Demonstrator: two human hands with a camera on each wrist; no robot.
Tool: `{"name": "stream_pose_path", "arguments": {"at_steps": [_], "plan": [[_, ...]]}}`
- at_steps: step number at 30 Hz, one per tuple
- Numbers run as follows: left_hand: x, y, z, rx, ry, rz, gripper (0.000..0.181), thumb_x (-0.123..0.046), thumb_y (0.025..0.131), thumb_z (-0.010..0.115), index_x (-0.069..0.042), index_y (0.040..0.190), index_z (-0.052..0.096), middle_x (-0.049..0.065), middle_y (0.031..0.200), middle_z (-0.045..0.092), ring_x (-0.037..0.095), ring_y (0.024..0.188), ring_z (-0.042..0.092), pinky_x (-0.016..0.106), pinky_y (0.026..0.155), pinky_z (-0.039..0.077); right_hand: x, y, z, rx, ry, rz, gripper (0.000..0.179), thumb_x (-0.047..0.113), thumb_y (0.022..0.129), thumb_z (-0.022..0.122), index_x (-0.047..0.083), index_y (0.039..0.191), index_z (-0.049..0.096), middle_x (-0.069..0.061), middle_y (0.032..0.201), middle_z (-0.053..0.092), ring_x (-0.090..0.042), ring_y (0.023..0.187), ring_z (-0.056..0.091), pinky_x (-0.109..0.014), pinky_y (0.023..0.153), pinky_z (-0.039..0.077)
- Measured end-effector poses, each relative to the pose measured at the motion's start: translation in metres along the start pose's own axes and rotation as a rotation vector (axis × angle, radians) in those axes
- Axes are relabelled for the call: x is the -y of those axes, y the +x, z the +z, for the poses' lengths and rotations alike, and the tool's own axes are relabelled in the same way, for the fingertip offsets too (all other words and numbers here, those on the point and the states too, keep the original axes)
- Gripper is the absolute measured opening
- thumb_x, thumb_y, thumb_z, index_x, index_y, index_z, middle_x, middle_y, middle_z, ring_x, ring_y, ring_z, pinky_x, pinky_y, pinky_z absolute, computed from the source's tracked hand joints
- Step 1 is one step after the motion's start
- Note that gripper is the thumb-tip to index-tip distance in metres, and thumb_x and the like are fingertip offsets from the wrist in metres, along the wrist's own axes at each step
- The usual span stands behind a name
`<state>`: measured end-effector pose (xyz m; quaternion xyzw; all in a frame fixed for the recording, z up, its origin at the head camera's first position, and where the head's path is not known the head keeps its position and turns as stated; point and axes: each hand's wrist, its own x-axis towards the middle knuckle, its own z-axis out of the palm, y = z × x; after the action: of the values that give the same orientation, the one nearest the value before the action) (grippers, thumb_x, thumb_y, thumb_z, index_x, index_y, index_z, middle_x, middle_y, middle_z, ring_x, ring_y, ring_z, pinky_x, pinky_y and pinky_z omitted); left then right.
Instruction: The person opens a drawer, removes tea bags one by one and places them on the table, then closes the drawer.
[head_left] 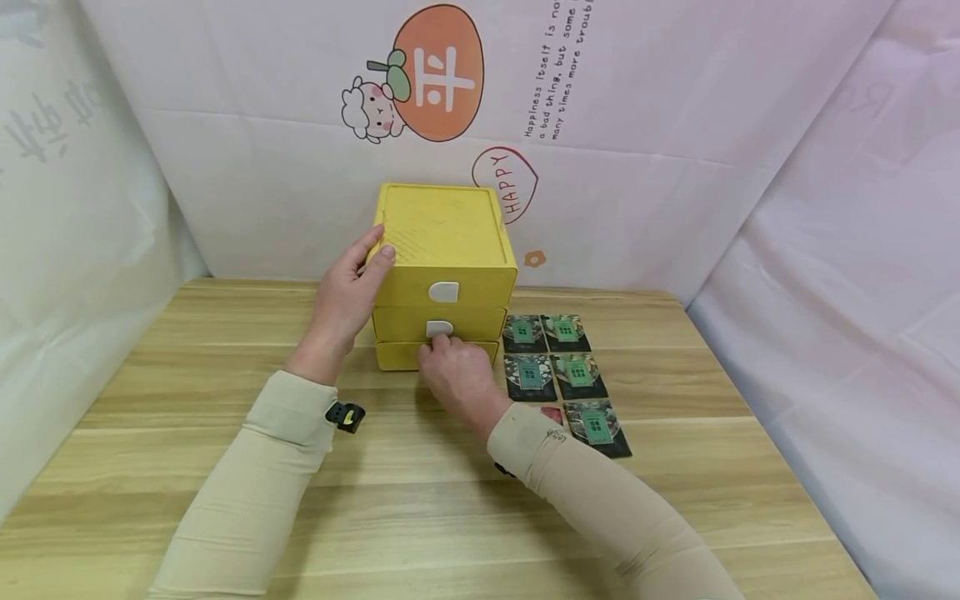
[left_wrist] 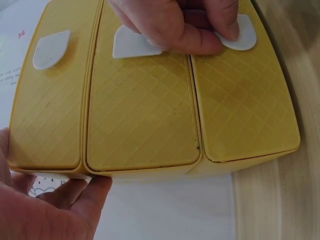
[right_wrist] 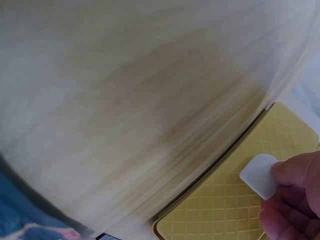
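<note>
A yellow three-drawer box (head_left: 446, 225) stands on the table, each drawer front bearing a white tab handle. My right hand (head_left: 461, 379) is at the lower drawers. Its thumb and fingers pinch the bottom drawer's white handle (left_wrist: 241, 32), which is also visible in the right wrist view as a white tab (right_wrist: 259, 175) under the thumb. My left hand (head_left: 345, 292) rests against the box's upper left edge, thumb at the top and fingers along the side wall. The middle drawer's handle (left_wrist: 131, 42) is partly hidden behind the right hand in the left wrist view. All three drawers look closed.
Right of the box lie several dark square cards with green labels (head_left: 577, 375), set out in rows on the wooden table (head_left: 390, 508). A reddish card (head_left: 552, 413) is mostly covered by the right forearm. White printed cloth (head_left: 637, 167) hangs behind and at both sides.
</note>
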<state>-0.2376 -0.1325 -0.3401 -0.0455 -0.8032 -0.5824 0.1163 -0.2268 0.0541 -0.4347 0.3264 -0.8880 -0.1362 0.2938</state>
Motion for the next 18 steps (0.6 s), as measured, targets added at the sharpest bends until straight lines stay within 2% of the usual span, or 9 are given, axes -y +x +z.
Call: {"name": "stream_pose_path", "arguments": {"at_steps": [9, 13, 18], "plan": [[0.002, -0.001, 0.001, -0.005, 0.019, 0.014, 0.07, -0.064, 0.104, 0.048, -0.033, 0.165, 0.032, -0.007, 0.17, 0.03, 0.023, 0.153, 0.036, 0.047, 0.122, 0.035, -0.001, -0.006, -0.006, 0.006, 0.081, 0.051, 0.014, 0.006, 0.094, 0.068, 0.018, 0.087, 0.067, -0.001, 0.081, 0.065, -0.017, 0.066, 0.063, -0.034, 0.044, 0.05], [0.003, 0.0, 0.001, -0.007, 0.029, 0.019, 0.07, -0.064, 0.104, 0.047, -0.033, 0.165, 0.031, -0.006, 0.17, 0.03, 0.024, 0.153, 0.037, 0.047, 0.122, 0.035, -0.005, -0.01, -0.011, -0.056, 0.115, 0.065, 0.011, 0.009, 0.095, 0.067, 0.018, 0.089, 0.068, -0.001, 0.082, 0.066, -0.018, 0.067, 0.064, -0.034, 0.046, 0.051], [0.005, -0.001, -0.003, -0.003, 0.073, 0.051, 0.069, -0.063, 0.105, 0.046, -0.033, 0.165, 0.03, -0.007, 0.17, 0.031, 0.027, 0.151, 0.04, 0.049, 0.121, 0.037, -0.011, -0.015, -0.019, -0.149, 0.198, 0.087, 0.01, 0.022, 0.099, 0.069, 0.017, 0.091, 0.069, 0.0, 0.084, 0.068, -0.018, 0.068, 0.065, -0.032, 0.05, 0.053]]}}
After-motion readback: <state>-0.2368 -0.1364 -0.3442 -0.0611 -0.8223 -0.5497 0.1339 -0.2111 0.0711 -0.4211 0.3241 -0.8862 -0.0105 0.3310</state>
